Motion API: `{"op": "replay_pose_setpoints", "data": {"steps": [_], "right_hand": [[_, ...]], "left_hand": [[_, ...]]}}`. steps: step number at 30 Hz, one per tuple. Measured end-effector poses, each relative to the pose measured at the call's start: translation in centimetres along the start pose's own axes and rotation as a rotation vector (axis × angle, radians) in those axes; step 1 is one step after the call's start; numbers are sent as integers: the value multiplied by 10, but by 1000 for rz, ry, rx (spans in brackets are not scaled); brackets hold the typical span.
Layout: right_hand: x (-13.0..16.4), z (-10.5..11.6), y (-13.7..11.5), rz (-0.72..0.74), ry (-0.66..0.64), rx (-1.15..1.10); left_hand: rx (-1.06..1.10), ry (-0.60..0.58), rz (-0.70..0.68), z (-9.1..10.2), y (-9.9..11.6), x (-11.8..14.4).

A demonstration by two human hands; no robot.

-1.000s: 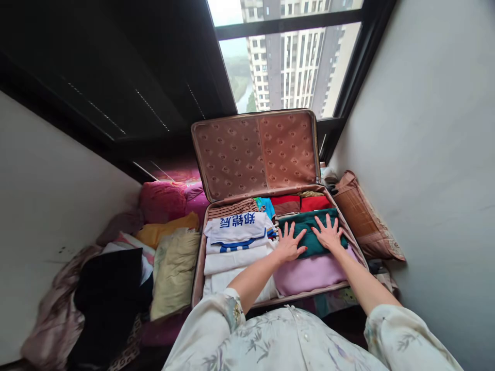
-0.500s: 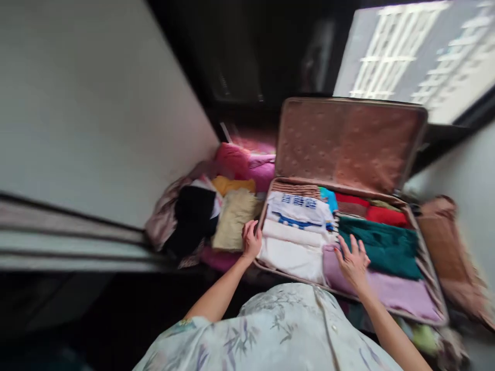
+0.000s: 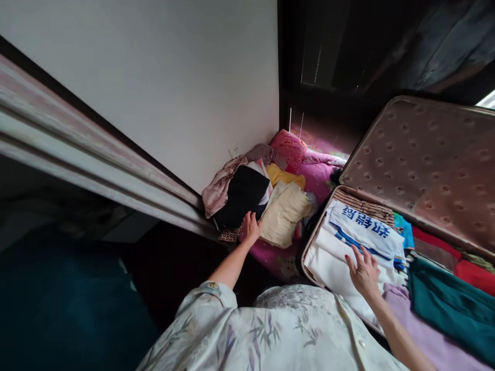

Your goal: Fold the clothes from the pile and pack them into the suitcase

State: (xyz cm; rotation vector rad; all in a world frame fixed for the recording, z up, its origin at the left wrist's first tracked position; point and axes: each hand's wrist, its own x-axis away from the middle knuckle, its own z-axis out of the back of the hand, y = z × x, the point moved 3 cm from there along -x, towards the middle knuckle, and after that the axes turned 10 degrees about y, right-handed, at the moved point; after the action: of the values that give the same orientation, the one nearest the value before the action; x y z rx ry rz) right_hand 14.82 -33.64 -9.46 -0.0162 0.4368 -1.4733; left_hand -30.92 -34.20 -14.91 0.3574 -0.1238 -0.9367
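Note:
My left hand [image 3: 251,228] is at the near edge of a loose clothes pile, fingers apart, close to a black folded garment [image 3: 247,193] and a cream garment [image 3: 284,214]. I cannot tell whether it touches them. Over the white folded clothes [image 3: 328,257] in the open suitcase [image 3: 309,268], my right hand [image 3: 364,270] hovers with spread fingers and holds nothing. The suitcase also contains a white shirt with blue lettering [image 3: 365,224], a teal garment [image 3: 452,304] and a lilac one [image 3: 421,330].
The suitcase lid [image 3: 425,159] stands raised at the right. Yellow cloth [image 3: 286,176] and a pink fuzzy cushion-like item [image 3: 289,147] lie behind the pile, on a magenta patterned cover [image 3: 319,180]. A white wall [image 3: 174,77] rises at the left, with a socket [image 3: 234,150].
My view has turned left, so the suitcase now appears further right. My left hand has gone from the suitcase's left edge to the clothes pile. My right hand has shifted left, over the white clothes.

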Motion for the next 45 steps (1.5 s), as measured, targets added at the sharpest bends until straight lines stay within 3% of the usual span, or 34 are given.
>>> {"op": "replay_pose_setpoints", "data": {"steps": [4,8,12,16,19,22,26,30,33,36,38,41,43,45], "right_hand": [[2,-8,-26,29,-10,-19],[9,-13,-32,40,18,-17],[19,-19,-24,47,57,-57],[28,-25,-23,12,64,-111],[29,-24,-32,-1,59,-192],[23,-18,-47,-9,54,-271],[9,-6,-71,-62,20,-397],[-6,4,-95,-193,-100,-627],[-18,10,-107,-415,-221,-858],[-25,16,-116,-672,-381,-1196],[-25,20,-124,-754,-534,-1436],[-19,26,-132,-739,-715,-1690],[-12,28,-126,-734,-751,-1780],[-6,32,-104,-766,-715,-1809]], "left_hand": [[43,-187,-83,-29,19,-10],[-7,-212,4,-44,31,-7],[-16,-236,32,-37,37,-7],[177,-275,153,-29,43,-6],[314,-312,259,-29,48,-4],[433,-360,243,-25,55,-7],[686,-436,185,-2,68,-22],[1089,-583,182,49,83,-40],[1442,-711,237,95,93,-43],[1551,-836,239,128,108,-29],[1585,-942,228,136,125,-13],[1602,-1116,202,131,162,15],[1575,-1208,176,120,190,35],[1518,-1277,139,107,219,52]]}}
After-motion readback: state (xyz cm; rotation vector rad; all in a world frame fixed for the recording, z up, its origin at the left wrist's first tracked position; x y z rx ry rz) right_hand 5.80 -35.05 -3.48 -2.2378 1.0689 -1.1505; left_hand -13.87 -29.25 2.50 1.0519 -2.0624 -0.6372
